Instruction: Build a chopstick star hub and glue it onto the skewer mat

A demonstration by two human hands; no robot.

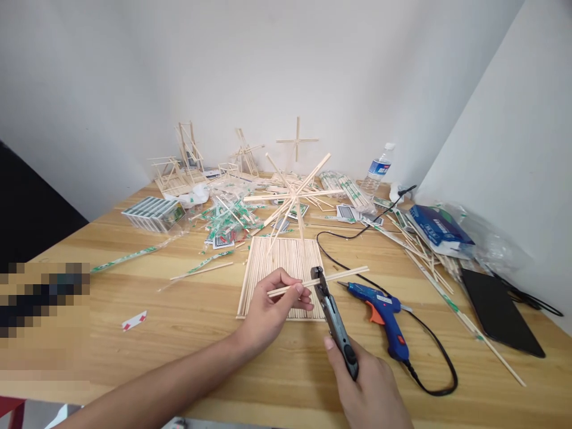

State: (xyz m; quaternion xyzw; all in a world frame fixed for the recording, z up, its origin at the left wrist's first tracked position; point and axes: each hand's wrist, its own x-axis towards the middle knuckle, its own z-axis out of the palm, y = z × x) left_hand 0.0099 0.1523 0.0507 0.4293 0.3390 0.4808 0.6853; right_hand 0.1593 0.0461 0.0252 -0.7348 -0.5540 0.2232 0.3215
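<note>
Wooden stick (344, 276) held above a square stick panel (281, 262). The left hand (272, 307) pinched the stick; the right hand (370, 387) gripped side cutters (336, 322), their jaws closed on it. A blue glue gun (379, 313) lay just right of the hands; a radial stick frame (292, 193) stood beyond the panel, on a wooden table (491, 393).

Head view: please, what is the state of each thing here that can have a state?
Left hand, holding a wooden stick
Right hand, holding black cutting pliers
Black cutting pliers, head against the stick
Blue glue gun, lying on its side, cord attached
Water bottle, standing upright, capped
</note>
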